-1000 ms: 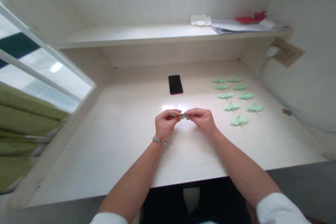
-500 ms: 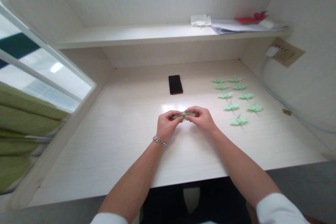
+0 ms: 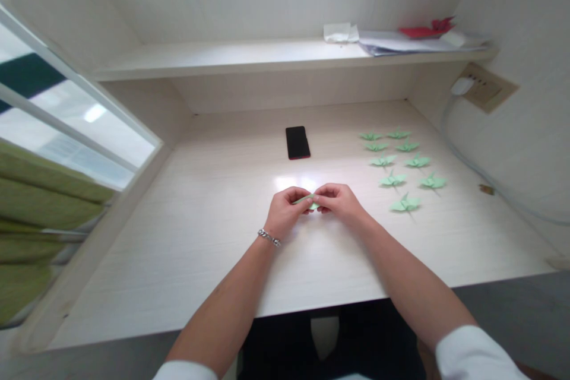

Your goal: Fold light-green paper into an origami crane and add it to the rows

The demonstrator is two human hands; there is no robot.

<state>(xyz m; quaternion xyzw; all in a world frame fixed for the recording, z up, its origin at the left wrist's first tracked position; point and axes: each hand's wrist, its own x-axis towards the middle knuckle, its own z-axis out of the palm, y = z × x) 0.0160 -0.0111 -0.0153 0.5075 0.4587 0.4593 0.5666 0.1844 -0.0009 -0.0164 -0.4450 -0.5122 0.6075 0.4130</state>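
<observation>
A small folded piece of green paper [image 3: 311,202] is pinched between both of my hands just above the middle of the white desk [image 3: 214,237]. My left hand [image 3: 285,214], with a metal bracelet at the wrist, grips its left end with curled fingers. Gripping the right end is my right hand [image 3: 341,205], its fingertips touching those of the left. Most of the paper is hidden by my fingers.
Several finished green paper cranes [image 3: 398,166] lie in two rows on the desk to the right. A black phone [image 3: 297,142] lies face down further back. The shelf [image 3: 267,56] above holds white papers [image 3: 392,41] and red paper [image 3: 425,29]. A cable [image 3: 490,181] runs from a wall socket [image 3: 483,86].
My hands have drawn closer together over the green paper and sunk slightly towards the desk. Less of the paper shows than half a second ago.
</observation>
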